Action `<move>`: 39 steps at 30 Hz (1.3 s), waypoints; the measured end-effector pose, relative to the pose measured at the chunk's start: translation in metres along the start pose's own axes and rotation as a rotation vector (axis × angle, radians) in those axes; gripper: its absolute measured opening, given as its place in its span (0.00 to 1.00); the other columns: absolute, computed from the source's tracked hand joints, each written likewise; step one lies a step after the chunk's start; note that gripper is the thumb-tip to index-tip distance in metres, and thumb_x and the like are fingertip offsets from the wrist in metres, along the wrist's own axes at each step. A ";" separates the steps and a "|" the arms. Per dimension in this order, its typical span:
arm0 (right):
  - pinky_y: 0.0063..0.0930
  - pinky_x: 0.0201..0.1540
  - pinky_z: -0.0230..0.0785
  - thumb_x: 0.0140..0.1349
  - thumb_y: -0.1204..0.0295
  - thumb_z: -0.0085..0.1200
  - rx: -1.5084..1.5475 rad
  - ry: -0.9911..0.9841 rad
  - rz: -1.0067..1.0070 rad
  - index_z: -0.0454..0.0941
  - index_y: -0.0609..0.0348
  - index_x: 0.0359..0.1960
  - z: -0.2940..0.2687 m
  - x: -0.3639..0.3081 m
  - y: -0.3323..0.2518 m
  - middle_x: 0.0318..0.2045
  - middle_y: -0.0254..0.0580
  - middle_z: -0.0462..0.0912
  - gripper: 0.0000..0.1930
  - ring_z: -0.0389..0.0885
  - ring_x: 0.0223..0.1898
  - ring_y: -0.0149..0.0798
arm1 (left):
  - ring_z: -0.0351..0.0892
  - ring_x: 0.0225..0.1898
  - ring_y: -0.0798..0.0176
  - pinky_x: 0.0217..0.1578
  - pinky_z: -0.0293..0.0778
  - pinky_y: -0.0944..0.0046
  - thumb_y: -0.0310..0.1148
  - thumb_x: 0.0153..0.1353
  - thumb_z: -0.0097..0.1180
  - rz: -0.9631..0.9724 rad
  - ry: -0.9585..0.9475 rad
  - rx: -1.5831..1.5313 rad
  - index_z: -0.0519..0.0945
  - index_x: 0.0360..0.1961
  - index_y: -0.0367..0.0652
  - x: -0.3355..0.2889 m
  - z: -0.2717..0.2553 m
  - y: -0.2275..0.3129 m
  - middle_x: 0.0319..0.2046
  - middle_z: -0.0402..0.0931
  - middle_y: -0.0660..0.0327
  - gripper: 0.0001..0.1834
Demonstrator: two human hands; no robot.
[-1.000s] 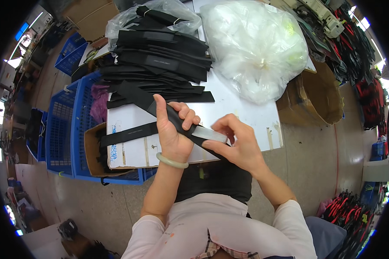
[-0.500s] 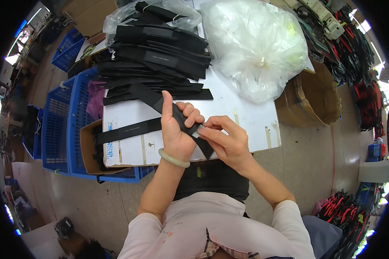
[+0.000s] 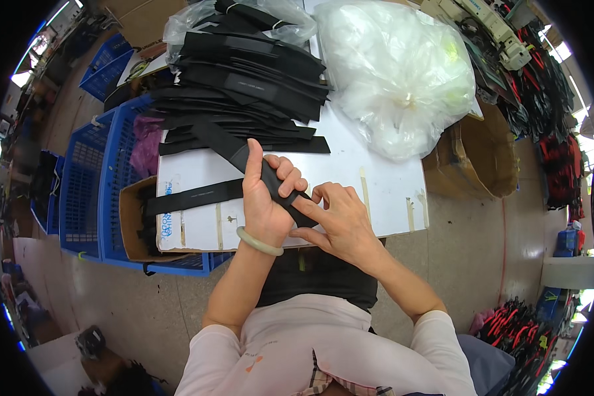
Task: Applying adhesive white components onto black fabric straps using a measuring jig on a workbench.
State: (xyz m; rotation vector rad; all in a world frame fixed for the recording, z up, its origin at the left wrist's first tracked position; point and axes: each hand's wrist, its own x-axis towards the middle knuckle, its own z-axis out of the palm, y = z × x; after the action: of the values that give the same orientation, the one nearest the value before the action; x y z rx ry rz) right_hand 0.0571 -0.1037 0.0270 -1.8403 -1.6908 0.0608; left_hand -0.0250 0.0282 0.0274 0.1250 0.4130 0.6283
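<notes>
While the left hand (image 3: pixel 265 203) clamps a black fabric strip (image 3: pixel 226 146) over the white table (image 3: pixel 391 191), the right hand (image 3: pixel 344 223), grip unclear, could skew the strip.

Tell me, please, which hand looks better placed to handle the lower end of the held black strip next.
Probably the right hand: it is open at that end of the black strip, whereas the left hand is closed around the strip farther up and seems occupied holding it.

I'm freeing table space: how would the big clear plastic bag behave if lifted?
The plastic bag is probably light for its bulk, given its puffy, whitish contents. It would likely squash and sag, since its film is creased; its shine hints at slipperiness.
</notes>
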 end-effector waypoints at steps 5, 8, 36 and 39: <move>0.32 0.36 0.60 0.45 0.63 0.69 0.039 0.021 -0.032 0.80 0.46 0.45 0.002 0.001 0.000 0.32 0.36 0.70 0.22 0.70 0.35 0.38 | 0.58 0.15 0.70 0.24 0.68 0.64 0.55 0.66 0.51 0.027 -0.106 0.071 0.66 0.24 0.47 -0.005 -0.001 -0.002 0.19 0.61 0.67 0.24; 0.34 0.37 0.62 0.45 0.69 0.69 0.191 0.129 -0.023 0.81 0.51 0.43 0.013 -0.007 0.007 0.32 0.39 0.73 0.20 0.71 0.35 0.40 | 0.70 0.21 0.65 0.37 0.76 0.53 0.51 0.64 0.55 0.129 -0.326 0.198 0.67 0.28 0.44 -0.015 0.008 -0.010 0.23 0.67 0.64 0.21; 0.23 0.43 0.69 0.53 0.80 0.63 0.981 0.184 0.650 0.80 0.64 0.35 -0.029 -0.008 0.008 0.31 0.38 0.82 0.08 0.79 0.38 0.28 | 0.76 0.54 0.48 0.59 0.67 0.52 0.52 0.73 0.34 0.263 -0.387 0.609 0.66 0.59 0.28 -0.011 0.010 -0.009 0.49 0.77 0.42 0.33; 0.28 0.38 0.68 0.47 0.78 0.66 0.341 0.437 0.197 0.81 0.61 0.29 -0.031 -0.013 0.037 0.26 0.36 0.81 0.08 0.79 0.31 0.36 | 0.78 0.51 0.53 0.55 0.71 0.58 0.47 0.73 0.38 0.200 -0.281 0.967 0.70 0.58 0.31 -0.026 -0.002 -0.002 0.47 0.78 0.47 0.28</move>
State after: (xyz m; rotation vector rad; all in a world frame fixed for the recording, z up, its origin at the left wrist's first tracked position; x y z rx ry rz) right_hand 0.1011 -0.1275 0.0298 -1.6131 -1.1207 0.0237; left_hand -0.0439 0.0115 0.0340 1.1737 0.4042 0.5501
